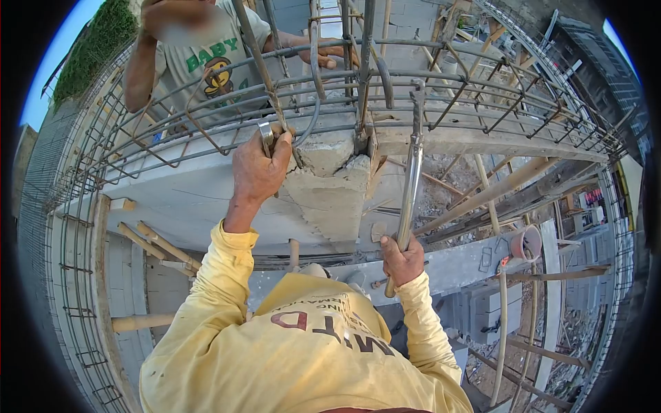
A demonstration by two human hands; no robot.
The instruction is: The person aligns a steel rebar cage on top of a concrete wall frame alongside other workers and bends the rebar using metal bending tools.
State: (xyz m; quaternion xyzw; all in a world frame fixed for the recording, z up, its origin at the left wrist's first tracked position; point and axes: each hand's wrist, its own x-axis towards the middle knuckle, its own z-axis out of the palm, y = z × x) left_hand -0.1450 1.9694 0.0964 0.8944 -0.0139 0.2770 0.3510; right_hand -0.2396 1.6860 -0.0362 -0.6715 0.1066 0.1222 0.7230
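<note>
My left hand point(260, 168) is closed at the top edge of the concrete beam. A shiny metal tool with a flat, bent end point(266, 134) sticks up out of the fist; the rest is hidden in my fingers. My thumb and forefinger lie right at a slanting upright rebar point(256, 58). Lower on the right, my right hand point(403, 260) is wrapped round the lower end of a long steel bar point(411, 179). The bar stands nearly upright, its narrower head overlapping the horizontal rebars point(482, 69). Between my hands is a rough concrete column top point(325, 155).
Across the rebar cage stands another person point(224, 58), one hand point(327, 54) near the upright bars. A plank walkway point(468, 258) runs below, with a bucket point(526, 243) at right. Wooden poles point(489, 193) and stacked blocks point(485, 306) lie lower right.
</note>
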